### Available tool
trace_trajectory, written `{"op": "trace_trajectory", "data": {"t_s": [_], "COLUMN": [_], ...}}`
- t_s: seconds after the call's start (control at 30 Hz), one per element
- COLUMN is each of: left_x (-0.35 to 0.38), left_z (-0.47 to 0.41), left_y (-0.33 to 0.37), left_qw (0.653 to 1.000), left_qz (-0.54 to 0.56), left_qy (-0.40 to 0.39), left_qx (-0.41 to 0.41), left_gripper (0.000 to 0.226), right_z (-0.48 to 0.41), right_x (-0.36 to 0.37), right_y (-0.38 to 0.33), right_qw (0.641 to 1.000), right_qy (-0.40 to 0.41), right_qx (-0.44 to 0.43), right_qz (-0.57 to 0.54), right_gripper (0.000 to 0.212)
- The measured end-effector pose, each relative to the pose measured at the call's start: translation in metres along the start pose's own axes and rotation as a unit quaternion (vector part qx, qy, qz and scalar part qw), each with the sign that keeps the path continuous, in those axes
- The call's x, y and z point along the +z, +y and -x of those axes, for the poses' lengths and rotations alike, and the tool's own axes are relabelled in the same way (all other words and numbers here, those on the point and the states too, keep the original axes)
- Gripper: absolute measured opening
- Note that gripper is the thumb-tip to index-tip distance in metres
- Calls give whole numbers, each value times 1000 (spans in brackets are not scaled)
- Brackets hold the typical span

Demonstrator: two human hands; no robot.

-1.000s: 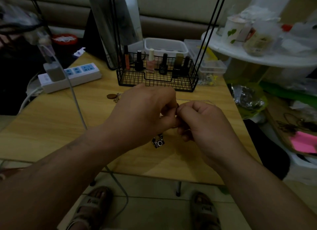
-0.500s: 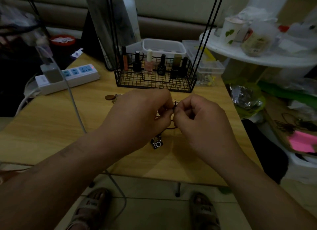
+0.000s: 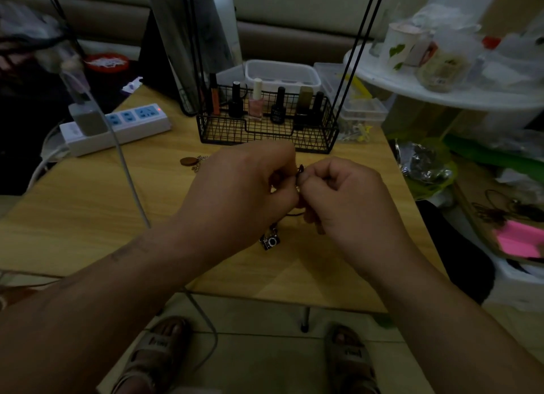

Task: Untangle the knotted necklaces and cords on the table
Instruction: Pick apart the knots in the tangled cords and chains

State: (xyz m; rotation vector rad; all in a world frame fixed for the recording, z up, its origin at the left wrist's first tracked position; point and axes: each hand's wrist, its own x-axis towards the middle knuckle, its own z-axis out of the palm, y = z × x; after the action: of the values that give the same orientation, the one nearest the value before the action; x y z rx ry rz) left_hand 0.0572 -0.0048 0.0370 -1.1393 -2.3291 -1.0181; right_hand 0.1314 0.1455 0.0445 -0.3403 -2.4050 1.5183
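Above wooden table [image 3: 88, 211], curled left hand [image 3: 235, 193] and right hand [image 3: 347, 199] pinch cord [image 3: 300, 168].

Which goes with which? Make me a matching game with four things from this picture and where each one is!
Things:
1. camera charm
2. pink nail polish
3. white power strip
4. dark cord

Places:
A. standing inside the black wire basket
B. pinched between the left hand and the right hand
C. just below the two hands
D. at the far left of the table, with a charger plugged in

Pairs: 1-C, 2-A, 3-D, 4-B
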Motion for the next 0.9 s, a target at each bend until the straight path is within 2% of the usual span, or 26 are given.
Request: {"op": "trace_trajectory", "data": {"t_s": [0.1, 0.2, 0.3, 0.37, 0.43, 0.5, 0.7, 0.9], "left_x": [2, 4, 8, 7, 5, 3, 1, 1], "left_z": [1, 2, 3, 3, 3, 4, 2, -1], "left_y": [3, 9, 11, 10, 6, 3, 2, 2], "left_qw": [998, 980, 956, 954, 969, 990, 998, 990], "left_qz": [59, 173, 256, 260, 214, 120, -59, -124], "left_qy": [28, 49, 42, 24, 7, 1, 3, -23], "left_qx": [-26, -81, -135, -145, -123, -78, 32, 57], "left_gripper": [10, 9, 12, 10, 6, 6, 5, 9], "right_z": [1, 0, 0, 0, 1, 0, 1, 1], "right_x": [4, 6, 3, 0, -4, -5, -3, -4], "right_y": [-3, -3, -2, -1, 0, 2, 4, 8], "right_qw": [986, 960, 959, 979, 999, 999, 993, 985], "right_qy": [-28, -59, -71, -53, -23, -3, 19, 25], "right_qx": [74, 98, 91, 67, 11, -33, -72, -93], "right_qz": [-149, -257, -260, -188, -39, 38, 93, 144], "right_gripper": [19, 19, 24, 23, 19, 14, 12, 11]}}
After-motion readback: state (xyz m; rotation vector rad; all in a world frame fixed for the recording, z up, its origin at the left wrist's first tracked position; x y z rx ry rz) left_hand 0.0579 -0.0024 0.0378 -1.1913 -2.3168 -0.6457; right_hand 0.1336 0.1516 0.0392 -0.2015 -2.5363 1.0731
